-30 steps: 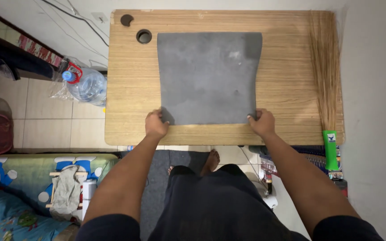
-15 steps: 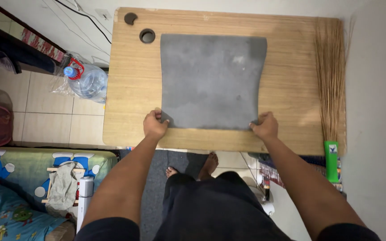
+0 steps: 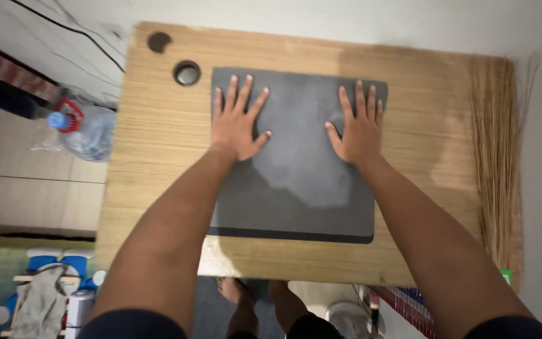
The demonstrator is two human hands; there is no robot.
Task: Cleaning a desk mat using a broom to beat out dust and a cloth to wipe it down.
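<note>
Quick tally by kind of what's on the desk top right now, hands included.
Grey mat: 1
Hands pressed flat on the mat: 2, left hand and right hand
Straw broom along the right edge: 1
Round holes in the wooden desk: 2, a grommet hole and a smaller dark hole
Total: 6

The dark grey mat (image 3: 296,182) lies flat on my wooden surface (image 3: 152,169), rectangular with rounded corners, its long edges square to the surface's sides. Paler, dusty patches mottle its middle and near half.
</note>
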